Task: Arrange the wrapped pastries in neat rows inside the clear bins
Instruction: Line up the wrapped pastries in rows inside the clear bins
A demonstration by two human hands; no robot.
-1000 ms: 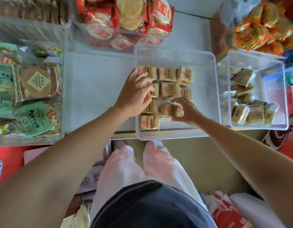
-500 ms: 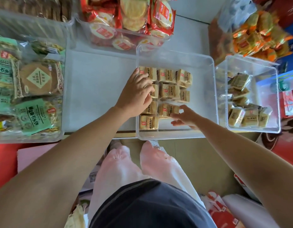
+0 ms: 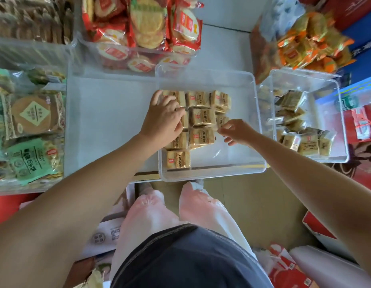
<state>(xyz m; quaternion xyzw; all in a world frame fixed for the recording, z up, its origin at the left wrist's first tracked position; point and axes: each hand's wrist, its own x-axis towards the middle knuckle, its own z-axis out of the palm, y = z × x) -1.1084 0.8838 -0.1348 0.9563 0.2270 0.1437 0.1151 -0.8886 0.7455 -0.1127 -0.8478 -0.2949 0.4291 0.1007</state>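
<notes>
A clear bin (image 3: 260, 129) stands in the middle of the white table. Tan wrapped pastries (image 3: 202, 117) lie in rows along its left half, and one (image 3: 178, 160) lies alone at the front. My left hand (image 3: 162, 119) lies over the left column, fingers bent around the packets beneath it. My right hand (image 3: 237, 132) hovers just right of the rows with loose, parted fingers. Its thumb and forefinger touch the wrapper edge of a pastry (image 3: 222, 121) and hold nothing. A second clear bin (image 3: 343, 129) on the right holds several loose pastries (image 3: 308, 143).
Bins of red-wrapped round crackers (image 3: 147, 28) stand behind, green-packed biscuits (image 3: 28, 142) at the left, and orange-wrapped snacks (image 3: 309, 38) at the back right. The middle bin's right half shows bare floor. My legs and cardboard are below the table edge.
My right hand has drawn back from the lower pastries and risen toward the third column, its fingers now loose. My left hand has stayed on the left column.
</notes>
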